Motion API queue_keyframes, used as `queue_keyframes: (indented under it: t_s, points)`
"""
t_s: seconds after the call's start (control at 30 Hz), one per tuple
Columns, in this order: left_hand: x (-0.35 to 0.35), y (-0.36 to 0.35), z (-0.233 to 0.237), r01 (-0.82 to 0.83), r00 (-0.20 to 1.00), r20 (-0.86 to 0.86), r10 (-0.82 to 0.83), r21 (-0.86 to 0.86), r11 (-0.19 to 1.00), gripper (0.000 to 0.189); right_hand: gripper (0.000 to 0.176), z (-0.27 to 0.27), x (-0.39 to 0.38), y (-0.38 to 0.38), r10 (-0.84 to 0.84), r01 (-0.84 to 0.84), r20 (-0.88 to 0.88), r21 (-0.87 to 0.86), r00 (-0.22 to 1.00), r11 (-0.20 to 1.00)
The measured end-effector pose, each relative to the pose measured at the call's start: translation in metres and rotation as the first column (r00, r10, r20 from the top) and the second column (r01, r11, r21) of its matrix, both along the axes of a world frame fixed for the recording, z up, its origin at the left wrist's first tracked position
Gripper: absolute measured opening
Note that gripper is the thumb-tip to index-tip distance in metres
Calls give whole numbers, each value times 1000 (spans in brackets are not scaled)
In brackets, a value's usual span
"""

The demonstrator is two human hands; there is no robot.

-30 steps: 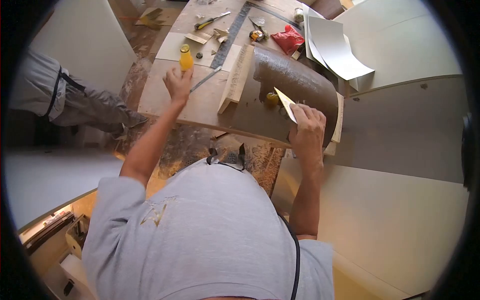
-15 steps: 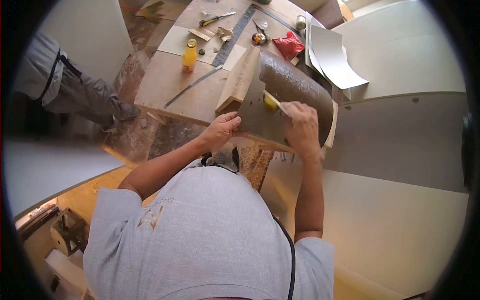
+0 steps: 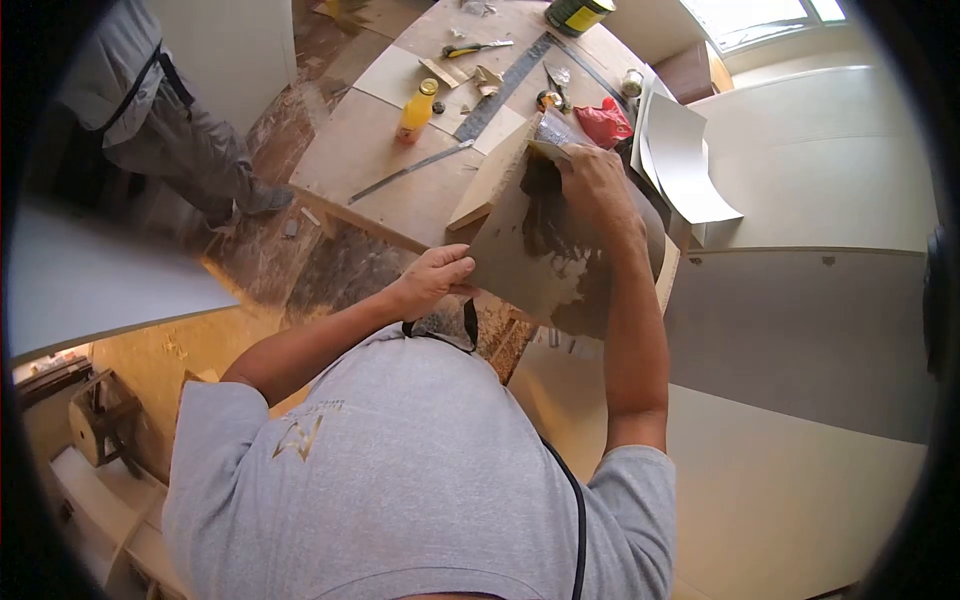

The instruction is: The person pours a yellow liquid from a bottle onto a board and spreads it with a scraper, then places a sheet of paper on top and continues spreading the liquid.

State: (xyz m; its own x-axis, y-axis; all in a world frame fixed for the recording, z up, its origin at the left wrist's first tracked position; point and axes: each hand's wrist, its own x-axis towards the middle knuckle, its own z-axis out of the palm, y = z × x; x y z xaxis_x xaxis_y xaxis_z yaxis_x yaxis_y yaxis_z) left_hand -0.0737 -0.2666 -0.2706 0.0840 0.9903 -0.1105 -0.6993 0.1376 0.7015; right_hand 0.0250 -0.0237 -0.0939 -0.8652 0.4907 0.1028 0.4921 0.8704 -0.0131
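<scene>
A thin grey-brown sheet [image 3: 505, 255] lies over a wooden box-like piece [image 3: 490, 185] at the table's near edge, its surface partly covered with dark, wet glue-like smears [image 3: 560, 225]. My left hand [image 3: 432, 280] pinches the sheet's left corner between thumb and fingers. Over the sheet's far part, my right hand [image 3: 598, 188] is closed around a small flat spreader [image 3: 548, 150]. Only a pale yellowish edge of that tool shows; the fingers hide the rest.
On the wooden table [image 3: 375, 165] are a yellow bottle [image 3: 417, 112], a utility knife [image 3: 475, 48], a metal strip [image 3: 410, 170], a red bag [image 3: 604, 124], a jar [image 3: 632, 82] and a can [image 3: 578, 15]. White sheets [image 3: 680, 160] lean at right. Another person [image 3: 165, 110] stands at left.
My right hand has moved up and away across the sheet with the spreader, and dark smears now show on its nearer part. The sheet's near edge is tilted toward me. The view has shifted.
</scene>
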Motion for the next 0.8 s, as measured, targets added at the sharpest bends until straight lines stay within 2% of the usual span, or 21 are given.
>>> queue_keyframes:
  t_s: [0.03,0.1,0.23,0.3,0.33,0.4,0.47,0.57,0.67,0.7,0.73,0.8]
  points:
    - [0,0,0,-4,1000,3,4,0,1000,34,21,-3,0,1,4,-4,3,0,1000,1000]
    - [-1,1,0,-10,1000,-25,9,-28,1000,33,20,-7,-2,2,-13,10,116,19,993,1000]
    - [1,-1,3,-27,1000,4,27,-26,999,32,21,-14,9,-22,38,-32,99,-58,994,998]
    - [0,0,1,-21,1000,21,21,-24,999,32,20,-16,15,-36,59,-73,191,67,980,995]
    - [1,0,0,-19,1000,23,19,-23,1000,32,20,-12,17,-45,57,-71,194,68,979,995]
    - [0,0,-2,-1,999,40,2,-8,1000,33,21,-1,22,-64,92,-91,240,-16,966,996]
    - [0,-3,1,-15,1000,6,15,-7,1000,33,21,8,24,-70,109,-94,205,-79,973,992]
    - [-6,-6,14,-45,998,-44,45,-4,999,33,21,28,18,-62,56,-59,65,31,996,998]
    - [-10,-8,13,-64,995,-73,62,-15,998,32,20,28,-3,-37,-22,16,102,64,994,998]
    - [-10,-9,10,-68,994,-84,65,-28,997,32,22,24,-8,-29,-19,0,153,126,988,992]
    - [-11,-9,9,-74,994,-85,72,-26,997,32,22,14,-13,-16,-13,-7,153,128,988,992]
    - [-9,-10,7,-69,988,-141,69,0,998,32,23,-3,-22,3,-19,18,40,17,999,1000]
